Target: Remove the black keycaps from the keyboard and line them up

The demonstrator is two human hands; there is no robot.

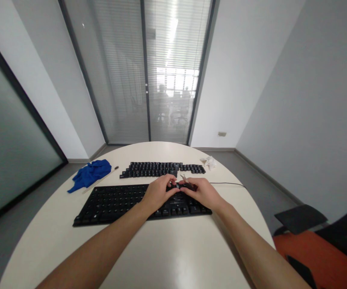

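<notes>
A black keyboard (113,200) lies across the table with many of its keycaps off; some keys remain along its lower right. Over its right half, my left hand (160,192) is closed, thumb and fingertips pinching a small dark keycap (177,186). My right hand (203,193) is closed close beside it, gripping what looks like a wire keycap puller (184,178), its metal ends pointing up and away. The fingertips of both hands nearly meet, partly hiding the keycap. Just behind the keyboard, loose black keycaps (152,169) stand in keyboard-like rows.
A crumpled blue cloth (92,173) and a thin brush (101,179) lie at the left. Crumpled white tissue (209,162) sits at the back right. A black cable (229,184) runs off the right edge of the round white table (173,249). An orange chair (314,253) stands at right.
</notes>
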